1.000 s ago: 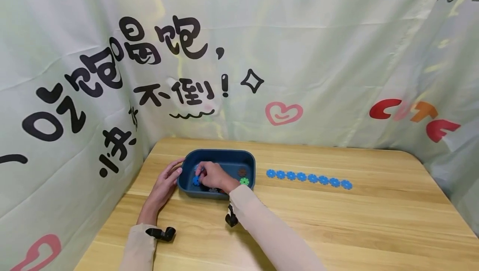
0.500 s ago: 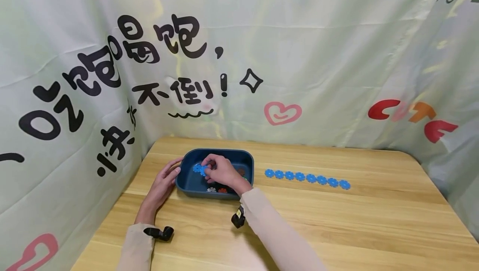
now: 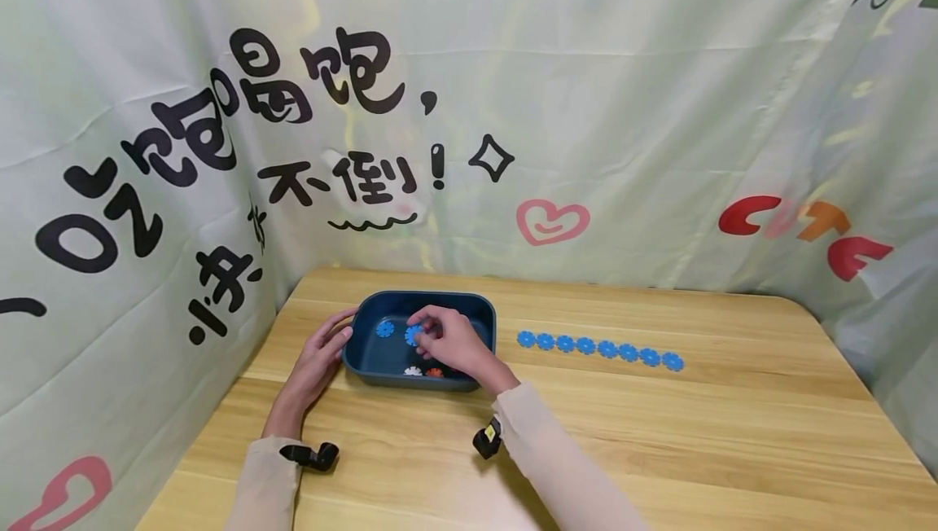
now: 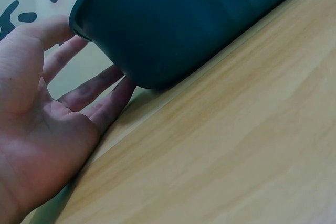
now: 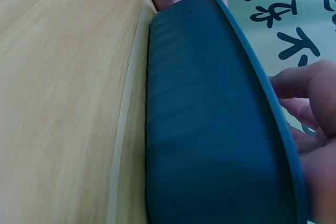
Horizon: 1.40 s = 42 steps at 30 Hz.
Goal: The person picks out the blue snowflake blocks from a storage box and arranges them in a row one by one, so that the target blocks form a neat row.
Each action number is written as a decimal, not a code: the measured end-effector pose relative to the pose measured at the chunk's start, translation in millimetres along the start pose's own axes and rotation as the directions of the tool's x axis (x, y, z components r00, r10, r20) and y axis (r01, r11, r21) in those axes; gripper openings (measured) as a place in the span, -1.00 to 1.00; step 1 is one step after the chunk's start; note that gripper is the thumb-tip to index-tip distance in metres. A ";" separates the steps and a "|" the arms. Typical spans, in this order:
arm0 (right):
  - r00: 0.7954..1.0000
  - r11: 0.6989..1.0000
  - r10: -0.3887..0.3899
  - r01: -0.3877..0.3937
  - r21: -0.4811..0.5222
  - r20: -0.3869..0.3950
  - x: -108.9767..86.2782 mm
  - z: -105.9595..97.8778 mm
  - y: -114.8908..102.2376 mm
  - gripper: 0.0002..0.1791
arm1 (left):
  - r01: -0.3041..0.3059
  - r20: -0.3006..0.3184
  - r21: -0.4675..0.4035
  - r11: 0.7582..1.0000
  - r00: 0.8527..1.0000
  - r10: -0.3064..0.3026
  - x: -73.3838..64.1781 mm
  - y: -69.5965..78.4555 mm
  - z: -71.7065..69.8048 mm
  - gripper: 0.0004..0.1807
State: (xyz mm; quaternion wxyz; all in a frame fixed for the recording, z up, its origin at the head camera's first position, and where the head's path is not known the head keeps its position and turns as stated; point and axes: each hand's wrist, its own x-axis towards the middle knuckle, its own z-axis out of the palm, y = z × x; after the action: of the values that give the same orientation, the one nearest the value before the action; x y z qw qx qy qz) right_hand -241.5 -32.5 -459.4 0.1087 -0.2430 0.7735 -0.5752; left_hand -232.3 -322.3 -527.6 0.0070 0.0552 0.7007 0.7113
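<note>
A dark blue box (image 3: 454, 384) stands on the table, its outer wall (image 4: 157, 35) also filling much of the left wrist view. At its left end, my left hand (image 3: 317, 364) touches the wall with extended fingers and thumb. Over the box, my right hand (image 3: 456, 345) pinches a blue snowflake disc (image 3: 413, 335) between thumb and finger. Another blue snowflake disc (image 3: 384, 328) lies inside at the left. A white disc (image 3: 413, 371) and a red disc (image 3: 435, 372) show near the front wall. My right hand hides the right part of the inside.
Right of the box, several blue snowflake discs (image 3: 607, 349) form a slightly slanting row on the wooden table (image 3: 696, 433). A printed curtain (image 3: 637, 124) hangs behind the table and along its left side.
My right hand has moved rightward and up from the box's left part, bringing a blue disc apart from the one lying there. My left hand has stayed at the box's end.
</note>
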 end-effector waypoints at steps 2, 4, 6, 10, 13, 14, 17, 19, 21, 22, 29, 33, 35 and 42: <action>1.000 1.000 -0.010 0.010 -0.015 0.001 -3.7 -2.7 -0.8 -0.76 | -0.001 0.001 -0.001 1.000 1.000 0.001 0.4 0.4 0.2 -0.42; 1.000 0.999 -0.025 0.025 -0.030 0.001 -7.4 -5.1 -2.1 -0.73 | 0.000 0.000 0.002 1.000 1.000 0.000 0.8 1.4 0.6 -0.42; 0.999 0.998 -0.042 0.042 -0.052 0.000 -11.2 -7.5 -3.0 -0.71 | 0.001 0.001 0.004 1.000 1.000 -0.001 1.1 2.1 1.1 -0.42; 0.998 0.993 -0.070 0.070 -0.093 0.002 -19.7 -12.0 -3.8 -0.67 | -0.007 0.007 0.006 1.000 1.000 0.007 1.4 2.0 1.5 -0.42; 0.997 0.992 -0.077 0.077 -0.096 0.002 -26.3 -15.6 -4.8 -0.65 | -0.017 0.011 0.010 1.000 1.000 0.017 1.6 0.6 0.4 -0.43; 0.997 0.992 -0.079 0.079 -0.097 -0.001 -28.6 -16.9 -5.9 -0.65 | -0.019 0.012 0.011 1.000 1.000 0.019 1.6 0.2 0.0 -0.43; 0.997 0.992 -0.076 0.075 -0.101 -0.008 -35.3 -21.2 -7.9 -0.64 | -0.021 0.011 0.014 1.000 1.000 0.021 1.2 -0.3 -0.5 -0.43; 0.997 0.991 -0.076 0.074 -0.111 -0.013 -40.3 -24.5 -9.2 -0.63 | -0.021 0.011 0.014 1.000 1.000 0.020 1.0 -0.5 -0.4 -0.43; 0.997 0.989 -0.079 0.076 -0.125 -0.022 -45.4 -28.1 -9.0 -0.63 | -0.020 0.013 0.014 1.000 1.000 0.020 1.0 -0.7 -0.2 -0.43; 0.996 0.989 -0.080 0.076 -0.130 -0.027 -48.2 -29.9 -9.2 -0.63 | -0.018 0.013 0.014 1.000 1.000 0.018 1.1 -0.8 -0.2 -0.43; 0.992 0.988 -0.090 0.078 -0.134 -0.090 -67.7 -44.2 -8.1 -0.64 | -0.017 0.006 0.023 1.000 1.000 0.017 1.9 -2.1 -1.2 -0.44; 0.988 0.990 -0.083 0.067 -0.126 -0.129 -76.9 -52.4 -5.1 -0.64 | -0.008 0.002 0.020 1.000 1.000 0.008 1.5 -2.1 -1.5 -0.43; 0.987 0.991 -0.076 0.059 -0.119 -0.143 -80.9 -56.4 -3.1 -0.63 | -0.007 0.003 0.019 1.000 1.000 0.007 1.4 -2.1 -1.6 -0.42; 0.980 0.993 -0.061 0.039 -0.116 -0.191 -96.0 -71.1 1.0 -0.60 | -0.001 0.005 0.020 1.000 1.000 0.001 1.0 -2.1 -1.3 -0.42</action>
State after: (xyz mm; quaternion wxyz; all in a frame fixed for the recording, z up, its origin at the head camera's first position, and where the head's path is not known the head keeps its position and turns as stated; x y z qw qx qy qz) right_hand -191.2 75.3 -448.7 0.0046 -0.2110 0.8048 -0.5547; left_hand -233.6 -323.6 -529.6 0.0077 0.0574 0.7076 0.7042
